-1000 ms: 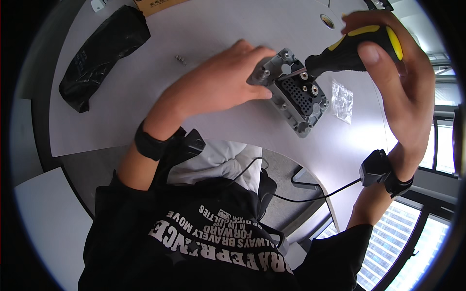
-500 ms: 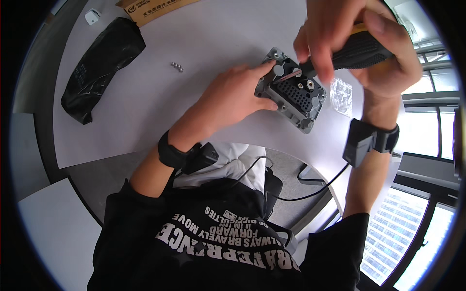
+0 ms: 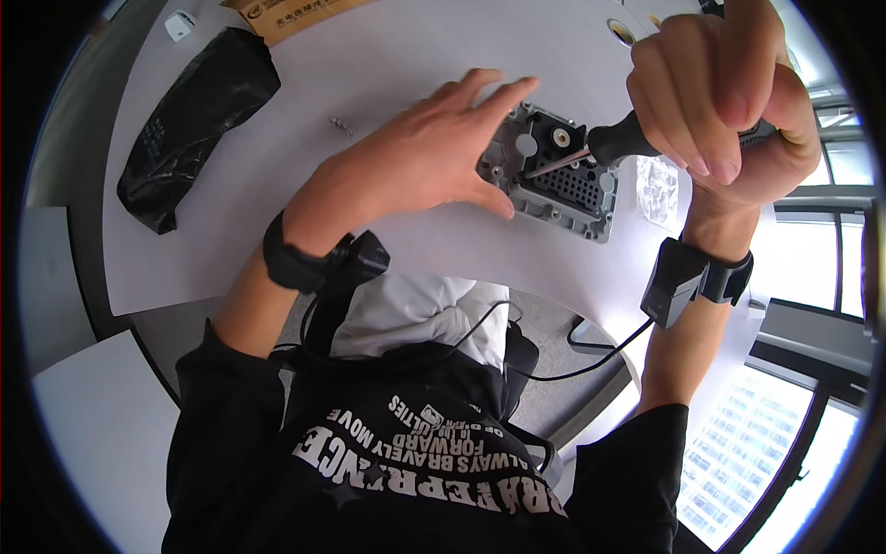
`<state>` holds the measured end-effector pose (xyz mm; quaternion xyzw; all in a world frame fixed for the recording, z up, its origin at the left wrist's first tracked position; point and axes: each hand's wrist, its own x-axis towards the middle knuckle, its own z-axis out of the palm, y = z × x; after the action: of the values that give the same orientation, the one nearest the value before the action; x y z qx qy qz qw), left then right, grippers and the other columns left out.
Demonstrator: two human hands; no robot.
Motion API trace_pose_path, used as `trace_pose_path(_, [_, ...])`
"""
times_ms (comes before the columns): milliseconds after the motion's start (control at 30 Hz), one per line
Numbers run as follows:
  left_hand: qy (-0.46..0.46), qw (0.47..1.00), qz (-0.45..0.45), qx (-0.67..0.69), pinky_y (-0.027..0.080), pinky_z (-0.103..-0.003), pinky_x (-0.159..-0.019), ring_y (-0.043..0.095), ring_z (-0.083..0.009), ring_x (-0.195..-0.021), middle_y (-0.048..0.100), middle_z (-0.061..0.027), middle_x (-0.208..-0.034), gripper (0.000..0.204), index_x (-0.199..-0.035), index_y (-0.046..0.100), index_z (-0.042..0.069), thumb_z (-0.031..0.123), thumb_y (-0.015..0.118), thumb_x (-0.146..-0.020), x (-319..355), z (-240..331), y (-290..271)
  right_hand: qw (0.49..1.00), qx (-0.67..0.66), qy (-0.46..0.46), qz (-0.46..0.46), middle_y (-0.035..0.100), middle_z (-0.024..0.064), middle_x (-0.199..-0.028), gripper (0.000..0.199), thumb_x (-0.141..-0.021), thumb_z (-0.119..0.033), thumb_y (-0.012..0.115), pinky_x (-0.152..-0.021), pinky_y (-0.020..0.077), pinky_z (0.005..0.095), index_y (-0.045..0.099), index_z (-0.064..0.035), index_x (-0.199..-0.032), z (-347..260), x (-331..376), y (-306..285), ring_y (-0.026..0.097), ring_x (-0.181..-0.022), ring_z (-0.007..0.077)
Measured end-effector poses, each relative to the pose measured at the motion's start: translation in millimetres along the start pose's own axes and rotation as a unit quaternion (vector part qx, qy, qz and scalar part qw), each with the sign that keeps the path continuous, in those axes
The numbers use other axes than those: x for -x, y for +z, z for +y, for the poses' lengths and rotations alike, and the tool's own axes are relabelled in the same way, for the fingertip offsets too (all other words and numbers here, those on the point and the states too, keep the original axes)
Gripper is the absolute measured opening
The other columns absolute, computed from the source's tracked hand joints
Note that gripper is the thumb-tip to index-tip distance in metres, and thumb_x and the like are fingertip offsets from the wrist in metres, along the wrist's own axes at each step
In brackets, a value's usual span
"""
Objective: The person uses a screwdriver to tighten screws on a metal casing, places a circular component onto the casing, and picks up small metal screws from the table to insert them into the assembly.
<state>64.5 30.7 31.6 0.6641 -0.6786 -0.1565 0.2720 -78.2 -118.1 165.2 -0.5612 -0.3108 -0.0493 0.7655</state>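
Note:
A grey metal connector housing (image 3: 598, 229) lies on the table, and a black insert with rows of holes (image 3: 570, 189) sits inside it. My right hand (image 3: 715, 106) is wrapped round the dark handle of a screwdriver (image 3: 616, 142). The slanting shaft reaches down to the left, its tip at the insert's left end; whether a screw is under it I cannot make out. My left hand (image 3: 411, 152) has its fingers spread at the housing's left side, the thumb and forefinger close to its edge. Several small screws (image 3: 341, 126) lie on the table beyond my left forearm.
A black plastic bag (image 3: 198, 129) lies at the left of the white table (image 3: 249, 226), near a cardboard box (image 3: 300, 17) and a small white object (image 3: 181, 26). Right of the housing is a clear plastic bag (image 3: 657, 189). A cable (image 3: 591, 371) hangs from my right wrist device.
My left hand has loosened from the housing and spread its fingers. The housing has turned slightly. My right hand has shifted right with the screwdriver, whose tip is now lower, near the insert's left end.

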Motion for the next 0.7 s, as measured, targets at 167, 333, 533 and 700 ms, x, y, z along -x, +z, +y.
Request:
trace_pose_path(167, [0.073,0.995,-0.061,-0.005,0.044,-0.045,-0.111,0.042,-0.0379,-0.138,0.029,-0.0148,-0.156,0.115,-0.160,0.025,0.015,0.027,0.091,-0.067,-13,-5,10,0.993,0.090,0.028,-0.067,0.062,0.0096,-0.070,0.023,-0.104,-0.016,0.042,-0.054,0.0473,0.0246,0.058,-0.0016,-0.095,-5,4,-26,0.057,-0.058,0.0149])
trace_pose_path(333, [0.053,0.997,-0.054,0.020,0.045,-0.046,-0.108,0.048,-0.0382,-0.130,0.037,-0.0137,-0.148,0.111,-0.158,0.028,0.016,0.025,0.090,-0.066,-14,-4,16,0.986,0.166,0.026,-0.014,0.058,0.0005,-0.061,0.027,-0.107,-0.023,0.042,-0.044,0.0402,0.0205,0.057,-0.0099,-0.089,1,6,-7,0.050,-0.050,0.0080])
trace_pose_path(533, [0.041,0.998,0.036,0.021,0.046,-0.047,-0.107,0.051,-0.0389,-0.128,0.041,-0.0142,-0.145,0.108,-0.156,0.034,0.013,0.024,0.091,-0.064,-4,-4,27,0.968,0.239,-0.006,0.074,0.052,0.0012,-0.060,0.020,-0.103,-0.016,0.038,-0.042,0.0342,0.0229,0.052,-0.0078,-0.091,11,6,24,0.041,-0.045,0.0102])
trace_pose_path(700, [0.061,0.995,0.082,-0.001,0.049,-0.051,-0.104,0.058,-0.0449,-0.119,0.046,-0.0245,-0.141,0.112,-0.152,0.039,0.007,0.038,0.096,-0.060,-4,-2,33,0.937,0.280,-0.069,0.198,0.044,0.0034,-0.057,0.021,-0.099,-0.012,0.034,-0.040,0.0282,0.0257,0.052,-0.0023,-0.093,25,-2,42,0.033,-0.045,0.0113])
